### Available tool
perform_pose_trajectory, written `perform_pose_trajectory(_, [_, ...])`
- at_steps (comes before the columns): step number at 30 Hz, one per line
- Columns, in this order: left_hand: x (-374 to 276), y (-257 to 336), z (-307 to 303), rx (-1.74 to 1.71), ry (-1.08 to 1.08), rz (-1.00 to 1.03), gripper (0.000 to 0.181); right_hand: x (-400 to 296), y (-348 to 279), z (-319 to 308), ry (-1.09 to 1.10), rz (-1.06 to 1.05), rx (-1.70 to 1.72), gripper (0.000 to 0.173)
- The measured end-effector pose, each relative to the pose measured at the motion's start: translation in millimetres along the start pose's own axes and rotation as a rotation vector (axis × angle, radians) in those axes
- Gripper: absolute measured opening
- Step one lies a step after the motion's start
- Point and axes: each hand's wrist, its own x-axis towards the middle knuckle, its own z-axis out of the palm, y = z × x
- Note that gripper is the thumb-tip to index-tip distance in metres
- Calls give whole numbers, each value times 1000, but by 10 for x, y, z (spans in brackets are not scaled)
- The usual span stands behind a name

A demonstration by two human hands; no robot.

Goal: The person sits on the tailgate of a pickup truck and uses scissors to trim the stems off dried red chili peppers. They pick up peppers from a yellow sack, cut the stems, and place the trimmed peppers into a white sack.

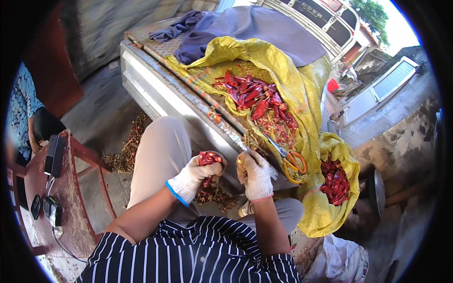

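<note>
My left hand [194, 173], in a white knit glove with a blue cuff, is closed around several dried red chili peppers [209, 159]. To its right, my right hand [254, 173], in a dirty white glove with a pink cuff, has its fingers curled with the thumb near them; whether a small piece is pinched there I cannot tell. A pile of red chilies [253, 93] and loose stems lies on a yellow woven sack [283, 67] on the truck bed. Orange-handled scissors [293, 166] rest at the sack's lower edge, right of my right hand. A second yellow sack [327, 221] holds more red chilies [334, 182].
The metal truck bed's side [155, 86] stands in front of my knees. A purple-grey cloth [262, 30] covers its far part. Stem scraps [131, 152] litter the floor. Electronic devices lie on a red wooden chair [70, 212] at left, near a seated person [26, 102]. A white sack [336, 261] lies lower right.
</note>
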Motion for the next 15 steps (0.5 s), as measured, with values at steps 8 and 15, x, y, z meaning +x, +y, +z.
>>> perform_pose_trajectory(8, [49, -46, -40, -147, -70, -28, 35, 78, -652, -642, 235, -313, -1097, 24])
perform_pose_trajectory(15, [73, -90, -59, -105, -8, -49, 31, 912, -834, -1453, 601, -260, -1605, 36])
